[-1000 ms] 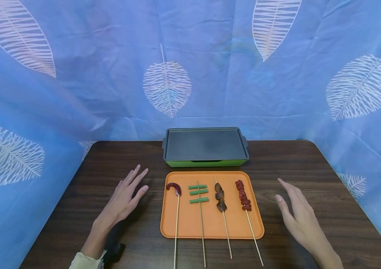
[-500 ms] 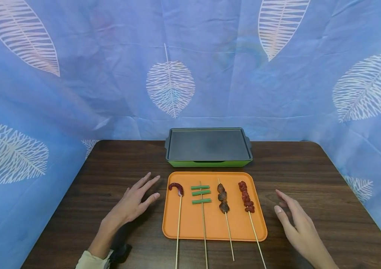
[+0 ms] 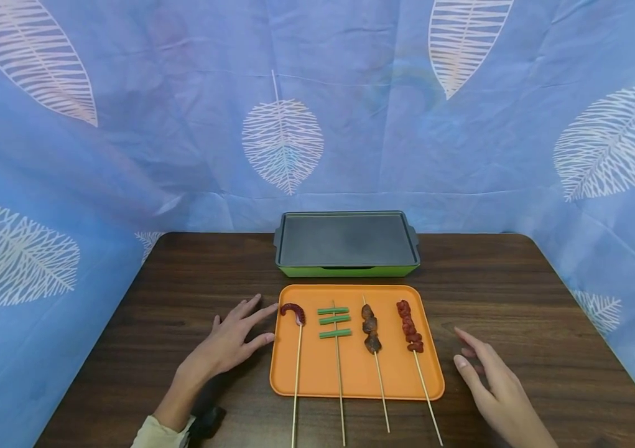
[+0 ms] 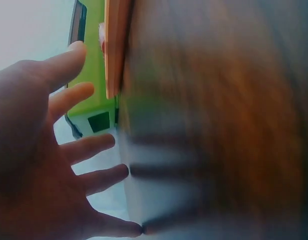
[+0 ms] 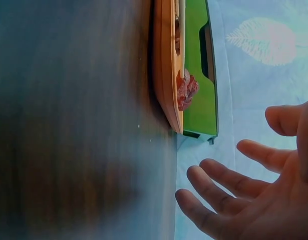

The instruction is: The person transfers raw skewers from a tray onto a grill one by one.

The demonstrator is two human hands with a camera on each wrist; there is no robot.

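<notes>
An orange tray (image 3: pixel 311 379) lies on the table, bearing several skewers side by side. From left to right they are a curled dark red tentacle skewer (image 3: pixel 295 311), a skewer of green bean pieces (image 3: pixel 335 320), a brown meat skewer (image 3: pixel 370 330) and a red meat skewer (image 3: pixel 409 326). Their sticks extend past the tray's front edge. My left hand (image 3: pixel 224 345) is at the tray's left side, fingers spread, fingertips right by the rim near the tentacle. To the right of the tray, my right hand (image 3: pixel 491 379) has its fingers loosely extended and holds nothing.
Behind the tray stands a green grill with a flat dark grey plate (image 3: pixel 351 239). The dark wood table (image 3: pixel 211 261) runs back to a blue curtain (image 3: pixel 373 124) with white leaf prints, which also covers both sides.
My left hand has moved right, up to the tray's left rim. The right hand has come slightly nearer and lower. The skewers and grill keep their places; the view has shifted a little.
</notes>
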